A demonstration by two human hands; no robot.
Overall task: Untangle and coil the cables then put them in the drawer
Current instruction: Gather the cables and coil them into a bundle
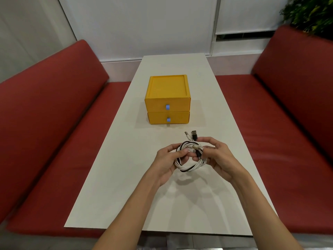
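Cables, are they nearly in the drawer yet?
Partway. The cables already form a loop, but black and white strands run together, so sorting looks unfinished. In hand: the left hand and right hand both grip that loop above the table. Left: both yellow drawers are shut, so one needs opening first.

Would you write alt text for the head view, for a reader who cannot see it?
The left hand and right hand hold coiled white and black cables over a table. Behind stands a closed yellow drawer box.

Left hand (164, 165) and right hand (219, 159) both bare. Forearms (129, 204) bare as far as the lower edge of view.
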